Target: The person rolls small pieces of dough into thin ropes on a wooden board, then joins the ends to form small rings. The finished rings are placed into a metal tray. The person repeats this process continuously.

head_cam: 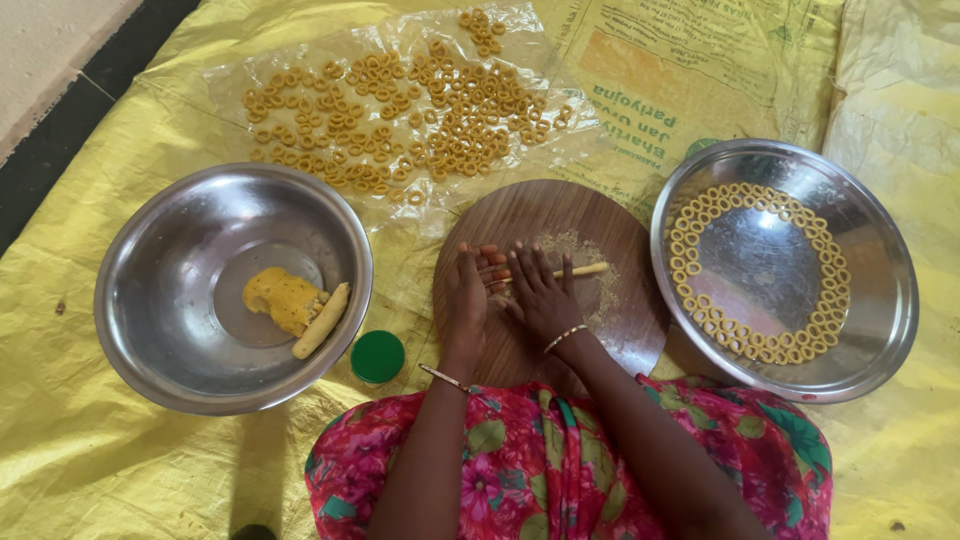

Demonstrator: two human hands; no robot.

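Observation:
My left hand and my right hand lie flat, palms down and side by side, on a round wooden board. Under their fingers runs a thin yellow rope of dough, its end sticking out to the right of my right hand. Both hands press on this rope with fingers stretched out. A dusting of flour shows on the board around the rope.
A steel bowl at left holds a yellow dough lump and a thick dough roll. A green lid sits by it. A steel plate at right carries dough rings. Several more rings lie on clear plastic.

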